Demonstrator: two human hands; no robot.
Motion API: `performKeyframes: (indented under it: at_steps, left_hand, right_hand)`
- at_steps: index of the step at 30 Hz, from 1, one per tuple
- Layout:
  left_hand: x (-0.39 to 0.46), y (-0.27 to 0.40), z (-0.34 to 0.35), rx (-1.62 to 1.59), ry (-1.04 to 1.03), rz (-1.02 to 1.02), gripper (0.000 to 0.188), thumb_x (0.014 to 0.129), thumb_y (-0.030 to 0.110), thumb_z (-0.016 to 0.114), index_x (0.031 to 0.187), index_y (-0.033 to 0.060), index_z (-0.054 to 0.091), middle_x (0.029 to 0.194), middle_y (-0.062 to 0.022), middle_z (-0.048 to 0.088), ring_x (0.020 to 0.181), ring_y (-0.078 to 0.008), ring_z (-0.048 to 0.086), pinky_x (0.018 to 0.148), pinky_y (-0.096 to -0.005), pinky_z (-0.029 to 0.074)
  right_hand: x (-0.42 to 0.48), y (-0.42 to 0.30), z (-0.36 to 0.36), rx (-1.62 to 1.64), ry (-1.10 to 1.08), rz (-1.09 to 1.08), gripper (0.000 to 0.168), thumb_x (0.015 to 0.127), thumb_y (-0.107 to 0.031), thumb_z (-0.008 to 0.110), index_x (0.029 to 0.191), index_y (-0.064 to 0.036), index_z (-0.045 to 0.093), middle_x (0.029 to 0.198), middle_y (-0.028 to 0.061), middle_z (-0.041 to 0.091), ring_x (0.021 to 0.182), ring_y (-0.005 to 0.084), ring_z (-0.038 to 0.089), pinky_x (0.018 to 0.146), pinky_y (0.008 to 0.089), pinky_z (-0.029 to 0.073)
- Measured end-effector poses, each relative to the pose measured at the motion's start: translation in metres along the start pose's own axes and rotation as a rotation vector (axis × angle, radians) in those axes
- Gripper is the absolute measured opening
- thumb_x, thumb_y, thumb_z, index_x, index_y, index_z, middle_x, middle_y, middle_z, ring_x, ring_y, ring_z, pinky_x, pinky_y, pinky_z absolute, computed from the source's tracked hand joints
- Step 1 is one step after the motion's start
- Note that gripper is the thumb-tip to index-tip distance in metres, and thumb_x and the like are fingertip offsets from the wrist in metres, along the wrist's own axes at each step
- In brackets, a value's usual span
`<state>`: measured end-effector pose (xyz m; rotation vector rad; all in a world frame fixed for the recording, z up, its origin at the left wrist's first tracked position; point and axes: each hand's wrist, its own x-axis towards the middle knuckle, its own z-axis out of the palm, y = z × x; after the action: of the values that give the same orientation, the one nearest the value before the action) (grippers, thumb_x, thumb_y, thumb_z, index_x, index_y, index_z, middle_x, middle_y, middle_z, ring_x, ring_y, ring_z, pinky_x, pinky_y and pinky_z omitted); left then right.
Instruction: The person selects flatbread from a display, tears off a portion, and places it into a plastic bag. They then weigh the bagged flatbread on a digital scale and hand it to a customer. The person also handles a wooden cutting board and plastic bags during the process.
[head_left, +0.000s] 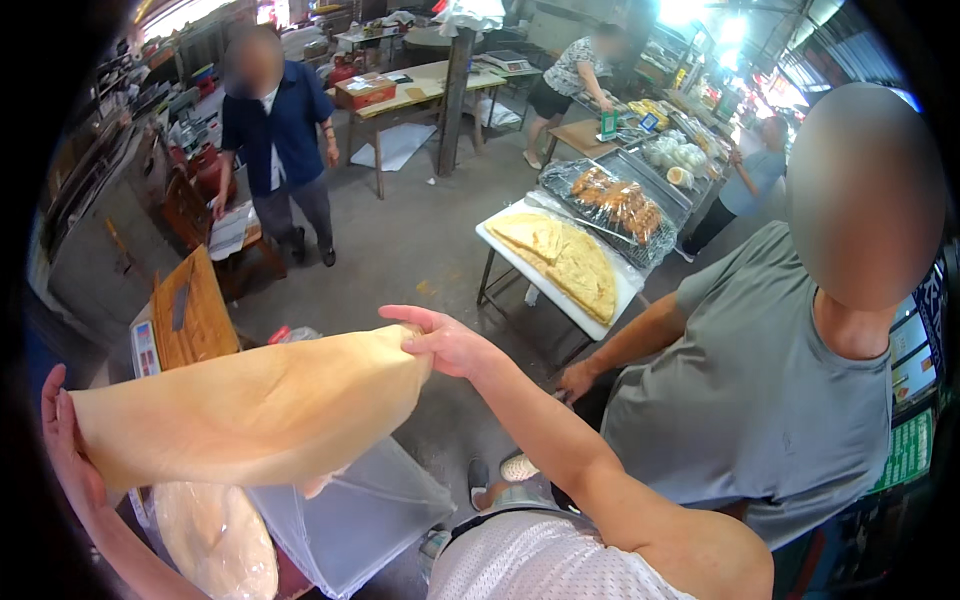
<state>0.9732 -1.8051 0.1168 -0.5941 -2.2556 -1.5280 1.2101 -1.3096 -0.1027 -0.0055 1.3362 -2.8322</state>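
Observation:
A large sheet of pale yellow dough or flatbread (247, 412) is stretched out in the air between both hands. My right hand (442, 341) pinches its far right corner between thumb and fingers. At the far left, my left hand (71, 442) holds the other end, its palm partly hidden behind the sheet. Below the sheet lies a round pale flatbread (214, 540) under clear plastic, with a translucent plastic bag or sheet (367, 510) beside it.
A person in a grey shirt (750, 375) stands close on the right. Flatbread pieces (562, 259) lie on a white-topped table (487, 229) ahead. A wooden board (195, 307) and a scale (145, 349) are at the left. Other people stand farther off.

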Motion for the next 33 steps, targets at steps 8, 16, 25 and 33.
performKeyframes:
  at_steps: [8,16,25,33]
  left_hand:
    - [0.032,0.041,0.142,-0.12,-0.096,-0.021,0.035,0.1,0.03,0.056,0.132,0.0151,0.057,0.112,-0.004,0.065,0.107,-0.0108,0.063,0.094,-0.0263,0.051]
    - [0.06,0.028,0.291,-0.462,-0.321,-0.214,0.031,0.098,0.024,0.06,0.126,0.0111,0.058,0.097,-0.003,0.065,0.087,-0.0109,0.064,0.081,-0.0229,0.054]
    - [0.11,-0.009,0.368,-0.475,-0.353,-0.267,0.031,0.099,0.02,0.058,0.127,0.008,0.054,0.108,-0.0047,0.063,0.094,-0.0122,0.063,0.084,-0.0263,0.054]
    - [0.168,-0.038,0.413,-0.551,-0.341,-0.412,0.034,0.092,0.01,0.063,0.125,0.0046,0.054,0.113,-0.0079,0.061,0.099,-0.0162,0.062,0.088,-0.0294,0.051]
  right_hand:
    - [-0.05,-0.061,-0.099,-0.178,0.386,0.055,0.052,0.094,-0.011,0.06,0.143,-0.005,0.043,0.119,0.0087,0.063,0.107,0.0172,0.063,0.093,0.0356,0.052]
    - [-0.071,-0.136,-0.168,-0.035,0.616,-0.311,0.039,0.1,-0.013,0.051,0.138,-0.004,0.047,0.108,0.0067,0.063,0.098,0.0156,0.062,0.087,0.0328,0.05]
    - [-0.047,-0.172,-0.209,-0.213,0.546,-0.312,0.059,0.082,0.003,0.055,0.14,-0.001,0.044,0.111,0.0079,0.062,0.1,0.0156,0.061,0.085,0.0297,0.05]
    - [0.058,-0.195,-0.269,-0.087,0.535,-0.249,0.05,0.085,0.002,0.052,0.135,-0.001,0.05,0.111,0.0074,0.063,0.099,0.0151,0.062,0.085,0.029,0.051]
